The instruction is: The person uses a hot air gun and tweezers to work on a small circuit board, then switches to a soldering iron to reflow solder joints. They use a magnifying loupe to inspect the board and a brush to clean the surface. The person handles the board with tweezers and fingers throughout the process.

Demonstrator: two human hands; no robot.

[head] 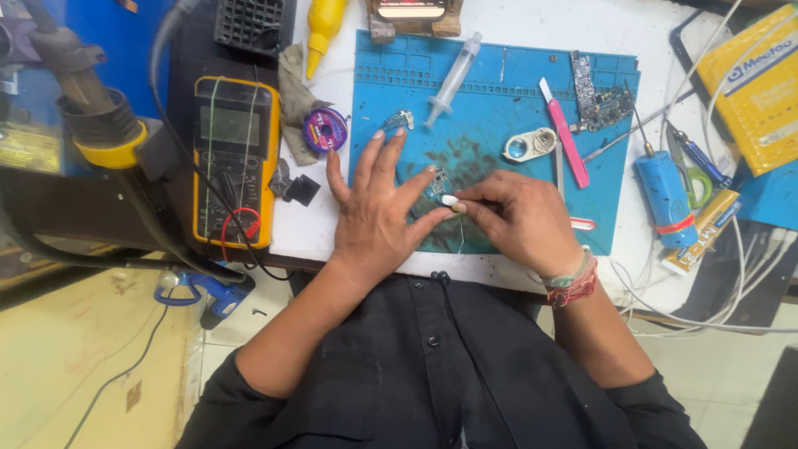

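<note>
My left hand (378,212) lies flat on the blue work mat (499,91), fingers spread, its thumb and forefinger pinning a small circuit board (436,183). My right hand (519,220) is closed on a small white piece (450,200) held against that board; a thin wire hangs below it. A second small board (397,121) rests just beyond my left fingertips.
On the mat lie a syringe (451,81), a pink-handled blade (565,141), a metal loupe (528,145) and a phone board (598,100). A yellow multimeter (234,158) sits left, solder wick (324,130) beside it. A blue tool (665,199), cables and yellow boxes crowd the right.
</note>
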